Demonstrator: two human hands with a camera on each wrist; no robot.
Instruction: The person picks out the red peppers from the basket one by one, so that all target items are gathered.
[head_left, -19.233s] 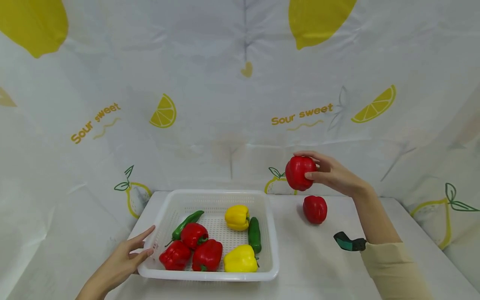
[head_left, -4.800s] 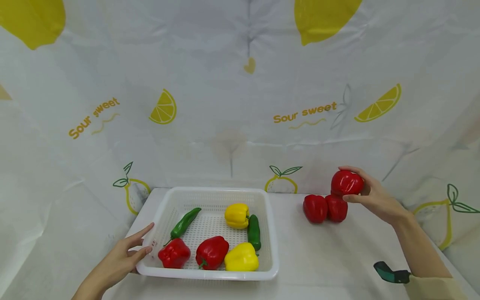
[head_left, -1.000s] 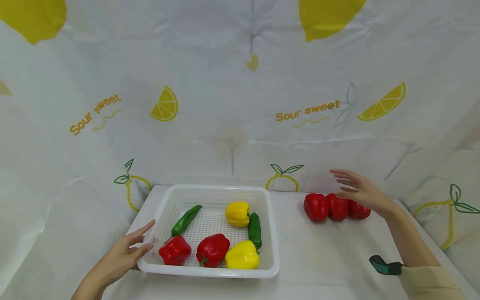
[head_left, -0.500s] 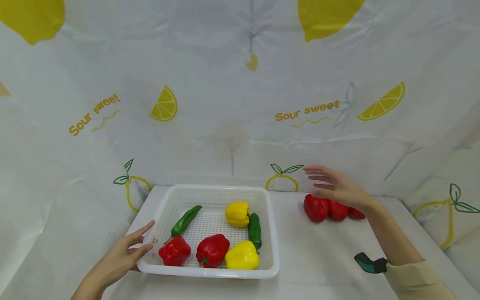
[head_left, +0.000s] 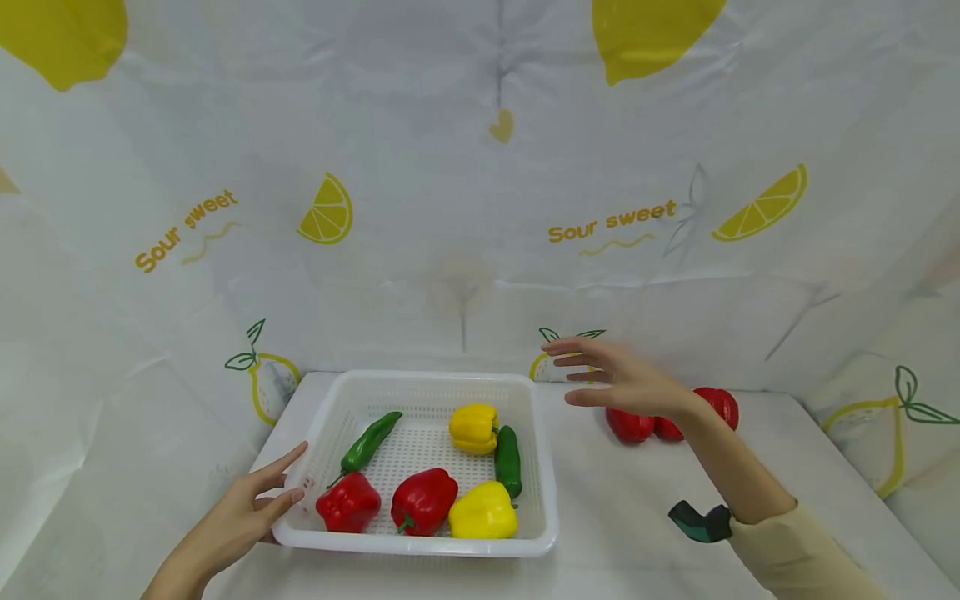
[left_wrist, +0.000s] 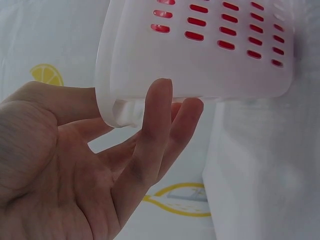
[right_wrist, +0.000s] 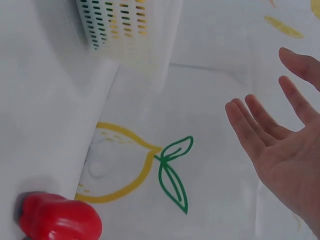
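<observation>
My left hand [head_left: 238, 517] holds the white plastic basket [head_left: 550, 467] at its left rim; in the left wrist view the fingertips [left_wrist: 159, 100] touch the slotted outer wall. Inside lie two red bell peppers [head_left: 424, 502], two yellow bell peppers [head_left: 483, 511], a long green chili pepper [head_left: 372, 443] and a short dark green vegetable [head_left: 507, 461]. My right hand [head_left: 626, 379], empty with fingers spread, hovers between the basket and three red bell peppers [head_left: 628, 427] in a row on the table. The right forearm partly covers that row. One red bell pepper [right_wrist: 62, 220] shows in the right wrist view.
A white table [head_left: 630, 525] bears the basket and the peppers. Behind it hangs a white backdrop [head_left: 420, 308] with lemon prints. A dark green-and-black strap piece [head_left: 701, 522] sits at the right wrist.
Since the oldest frame, two red bell peppers have joined the row, and the basket holds one fewer. Over the last second, my empty right hand has moved left, from the row toward the basket.
</observation>
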